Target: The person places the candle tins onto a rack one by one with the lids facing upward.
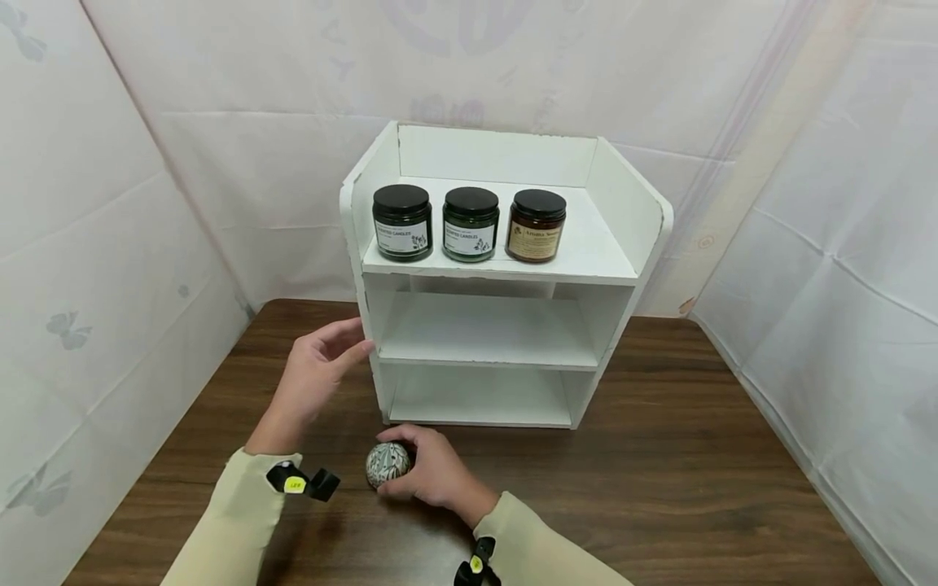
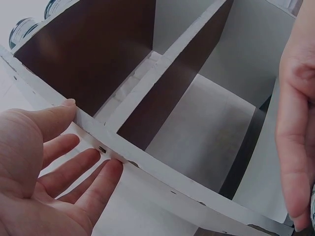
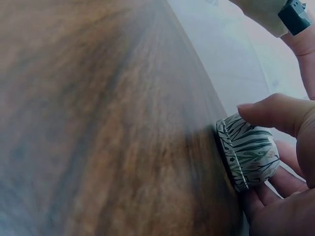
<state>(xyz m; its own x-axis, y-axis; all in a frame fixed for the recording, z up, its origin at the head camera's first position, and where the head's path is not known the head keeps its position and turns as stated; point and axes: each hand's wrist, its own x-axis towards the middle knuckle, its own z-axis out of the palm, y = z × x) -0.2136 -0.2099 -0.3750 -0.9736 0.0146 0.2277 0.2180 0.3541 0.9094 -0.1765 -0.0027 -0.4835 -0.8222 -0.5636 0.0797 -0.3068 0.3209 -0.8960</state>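
A small round tin [image 1: 387, 465] with a dark leaf-like pattern on white stands on the brown table, in front of the shelf's left front corner. My right hand [image 1: 434, 470] holds it between thumb and fingers, as the right wrist view also shows with the patterned tin [image 3: 250, 153] against the tabletop. At the left side of the white shelf [image 1: 489, 365], my left hand [image 1: 317, 373] has its thumb by the front edge of the side panel. In the left wrist view the left hand's fingers [image 2: 106, 189] are loosely spread along the panel's outer face.
On the top shelf stand three black-lidded candle jars in a row: a dark green jar [image 1: 402, 223], another green jar [image 1: 471, 225] and an amber jar [image 1: 536, 226]. Two lower tiers open toward me. White cloth [image 1: 242, 163] encloses the table [image 1: 696, 456] behind and at both sides.
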